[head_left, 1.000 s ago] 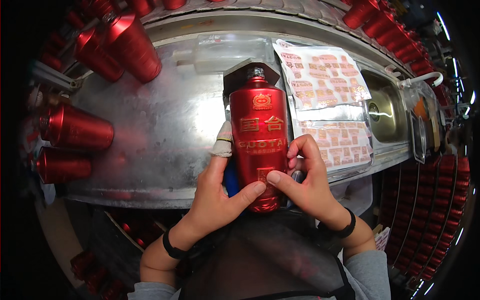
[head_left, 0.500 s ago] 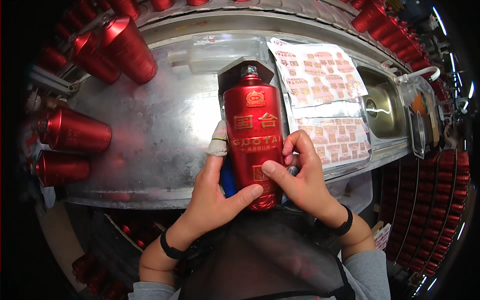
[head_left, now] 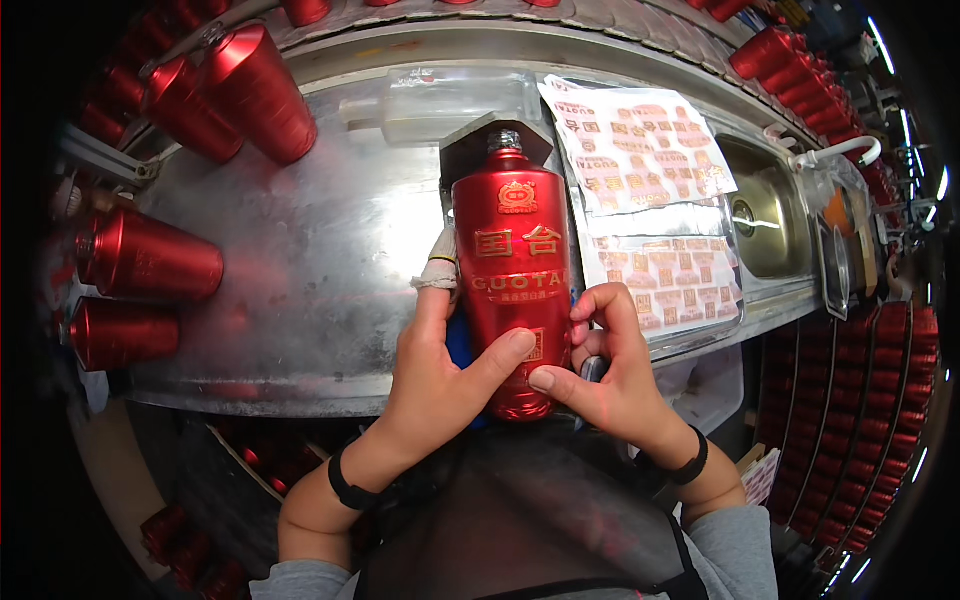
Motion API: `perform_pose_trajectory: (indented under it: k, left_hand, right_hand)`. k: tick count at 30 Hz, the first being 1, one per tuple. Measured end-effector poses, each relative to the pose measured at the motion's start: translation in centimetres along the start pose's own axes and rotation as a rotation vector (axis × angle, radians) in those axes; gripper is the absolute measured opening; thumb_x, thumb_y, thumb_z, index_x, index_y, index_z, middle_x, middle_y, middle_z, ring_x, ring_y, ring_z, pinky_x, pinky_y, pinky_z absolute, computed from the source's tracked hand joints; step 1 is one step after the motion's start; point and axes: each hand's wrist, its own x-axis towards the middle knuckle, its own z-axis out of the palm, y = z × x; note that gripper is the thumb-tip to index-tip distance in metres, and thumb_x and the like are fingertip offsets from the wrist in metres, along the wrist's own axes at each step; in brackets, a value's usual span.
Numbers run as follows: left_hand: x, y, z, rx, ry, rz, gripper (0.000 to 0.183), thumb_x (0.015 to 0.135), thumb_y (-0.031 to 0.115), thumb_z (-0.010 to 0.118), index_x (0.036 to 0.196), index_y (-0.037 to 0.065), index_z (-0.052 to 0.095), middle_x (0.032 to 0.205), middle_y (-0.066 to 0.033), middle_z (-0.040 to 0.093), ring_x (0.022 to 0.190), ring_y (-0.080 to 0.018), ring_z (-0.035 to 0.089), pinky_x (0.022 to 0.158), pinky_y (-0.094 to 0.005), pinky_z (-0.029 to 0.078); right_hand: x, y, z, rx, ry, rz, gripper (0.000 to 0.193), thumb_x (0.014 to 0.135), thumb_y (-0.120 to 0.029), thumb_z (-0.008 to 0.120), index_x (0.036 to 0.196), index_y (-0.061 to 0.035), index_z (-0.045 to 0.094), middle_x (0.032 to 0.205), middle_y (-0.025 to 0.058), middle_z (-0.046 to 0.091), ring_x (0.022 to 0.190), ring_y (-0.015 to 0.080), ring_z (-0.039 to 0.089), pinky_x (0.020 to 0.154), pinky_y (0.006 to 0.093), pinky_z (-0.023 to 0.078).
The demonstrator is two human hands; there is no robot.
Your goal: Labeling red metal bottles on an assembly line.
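A glossy red bottle [head_left: 508, 225] with gold lettering and emblems lies face up in front of me, its neck pointing away. My left hand [head_left: 425, 375] is closed around its left side, the thumb pressing beside a small gold square mark near the base. Its index finger wears a pale cover with a yellow band. My right hand [head_left: 615, 365] grips the lower right side, thumb on the front near the base and fingers curled at the edge. A dark angled holder [head_left: 462, 158] shows behind the neck, and a bit of blue [head_left: 458, 343] shows beside the left hand.
On the metal worktop [head_left: 320, 260] lie a clear glass bottle [head_left: 460, 105] and two sheets of red-gold stickers [head_left: 645, 150]. Red bottles [head_left: 255, 95] lie at the left. A sink [head_left: 770, 215] is at right, racks of red bottles [head_left: 850, 430] below it, and a slatted conveyor [head_left: 560, 30] behind.
My left thumb has slid up to the gold square mark, while my right thumb has moved down toward the base. Red bottles on the far conveyor have shifted to the right.
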Motion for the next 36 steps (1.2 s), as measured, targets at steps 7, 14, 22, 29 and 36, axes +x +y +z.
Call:
perform_pose_trajectory:
  k: [7,14,22,29,36]
  left_hand:
    - [0.2,-0.4,-0.3,0.024,-0.053,0.066,0.062,0.088,0.021,0.073,0.133,-0.006,0.040,0.124,-0.0188,0.058,0.117,-0.0232,0.057,0.100,-0.0362,0.043]
    - [0.1,-0.7,-0.2,-0.012,-0.025,0.028,0.062,0.090,0.020,0.071,0.136,-0.006,0.039,0.126,-0.0184,0.058,0.117,-0.0227,0.056,0.102,-0.0360,0.042]
    - [-0.2,-0.6,-0.3,-0.036,-0.032,-0.002,0.073,0.089,0.018,0.071,0.145,-0.006,0.031,0.133,-0.0171,0.054,0.124,-0.0230,0.052,0.106,-0.0358,0.038]
    - [-1.0,-1.0,-1.5,0.090,-0.174,0.022,0.100,0.083,0.024,0.076,0.154,-0.003,0.010,0.152,-0.0183,0.033,0.140,-0.0265,0.034,0.116,-0.0403,0.025]
    - [-0.9,-0.7,-1.5,0.109,-0.159,0.087,0.098,0.083,0.025,0.076,0.153,-0.003,0.014,0.145,-0.0215,0.043,0.133,-0.0275,0.044,0.109,-0.0378,0.035]
  right_hand:
    - [0.0,0.1,-0.4,0.061,-0.049,0.036,0.059,0.077,-0.025,0.085,0.113,-0.0077,0.041,0.103,0.0018,0.040,0.087,0.0088,0.040,0.073,0.0226,0.042]
    - [0.1,0.2,0.4,0.039,0.010,0.012,0.059,0.076,-0.022,0.085,0.112,-0.0058,0.041,0.103,0.0029,0.039,0.084,0.0101,0.038,0.071,0.0234,0.042]
    - [0.5,-0.7,0.0,0.143,-0.001,0.106,0.048,0.078,-0.017,0.082,0.104,-0.0072,0.043,0.092,0.0001,0.041,0.077,0.0070,0.038,0.066,0.0208,0.041]
    - [1.2,0.0,0.6,0.037,0.076,-0.039,0.043,0.078,-0.017,0.082,0.096,-0.0088,0.044,0.087,-0.0024,0.043,0.075,0.0040,0.039,0.064,0.0192,0.040]
    - [1.5,-0.6,0.0,0.072,0.027,0.007,0.043,0.078,-0.018,0.083,0.094,-0.0093,0.043,0.082,-0.0037,0.044,0.072,0.0031,0.039,0.062,0.0184,0.039]
